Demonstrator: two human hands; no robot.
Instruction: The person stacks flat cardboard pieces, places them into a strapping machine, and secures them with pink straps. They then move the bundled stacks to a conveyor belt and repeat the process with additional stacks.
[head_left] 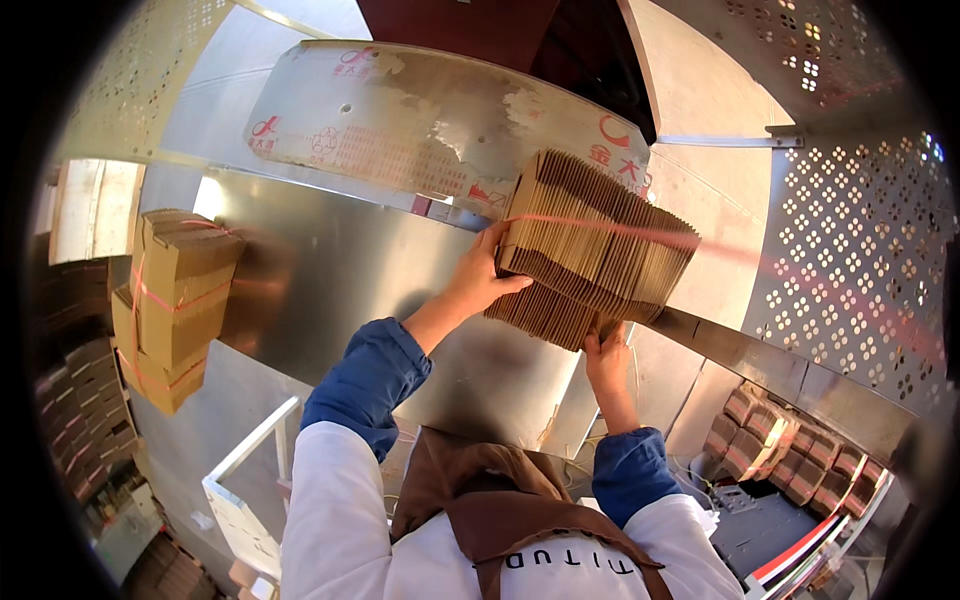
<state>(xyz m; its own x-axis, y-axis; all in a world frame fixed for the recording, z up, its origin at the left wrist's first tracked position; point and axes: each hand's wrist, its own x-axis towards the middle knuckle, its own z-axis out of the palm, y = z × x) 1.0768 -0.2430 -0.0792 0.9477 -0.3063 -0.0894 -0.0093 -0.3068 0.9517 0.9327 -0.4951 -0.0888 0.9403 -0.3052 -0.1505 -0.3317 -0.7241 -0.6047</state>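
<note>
A bundle of folded brown cardboard pieces point(590, 240), packed side by side on edge, is held tilted over the right part of the metal table. My left hand point(478, 275) is closed on its left end, thumb along the near face. At the lower right edge, my right hand point(608, 355) grips the bundle from below; some of its fingers are hidden. A pink strap point(560, 222) crosses the top of the bundle and trails off to the right as a blurred streak.
The shiny metal table point(330, 270) lies in front of me, with a worn panel point(400, 110) behind it. Strapped cardboard bundles point(180, 290) stand at its left. More bundles point(780, 445) sit at lower right. A perforated metal screen point(850, 240) rises on the right.
</note>
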